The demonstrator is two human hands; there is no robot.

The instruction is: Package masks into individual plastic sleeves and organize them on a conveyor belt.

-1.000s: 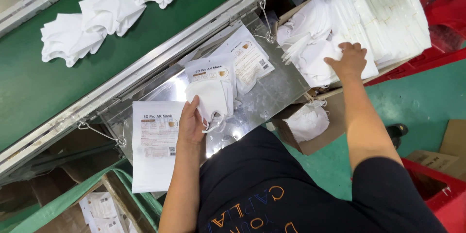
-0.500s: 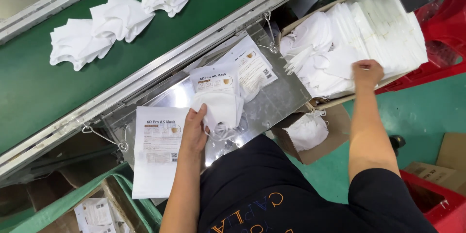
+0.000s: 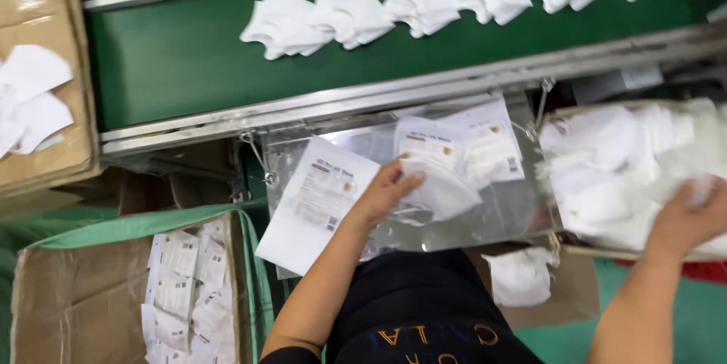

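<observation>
Green conveyor belting point(image 3: 174, 61) ran across the top of the view, bounded below by a metal rail, and a clear plastic work shelf point(image 3: 500, 216) hung from that rail in front of the person. On this shelf lay a folded white mask point(image 3: 443, 193), resting partly inside an open clear packaging bag. The left hand point(image 3: 386, 193) lay on the mask's left edge, fingers bent and pressing down on it, thumb toward the bag opening. Just left of that hand sat a flat stack of printed white pouches point(image 3: 314, 205), overhanging the shelf's near edge. Behind the mask, touching it, lay more printed pouches point(image 3: 485, 144) with masks inside. To the right, a cardboard tray point(image 3: 564, 254) held a loose pile of white masks point(image 3: 613, 174). The right hand point(image 3: 685, 220) rested on that pile, fingers curled into the masks; motion blur prevented telling whether it gripped one. A single mask point(image 3: 522, 277) lay on a lower cardboard flap near the person's dark shirt. On the belt, a row of white masks point(image 3: 424, 0) lay in overlapping groups. At lower left, an open carton point(image 3: 76, 303) held filled pouches point(image 3: 185, 288); another carton point(image 3: 53, 99) at upper left held loose masks.
</observation>
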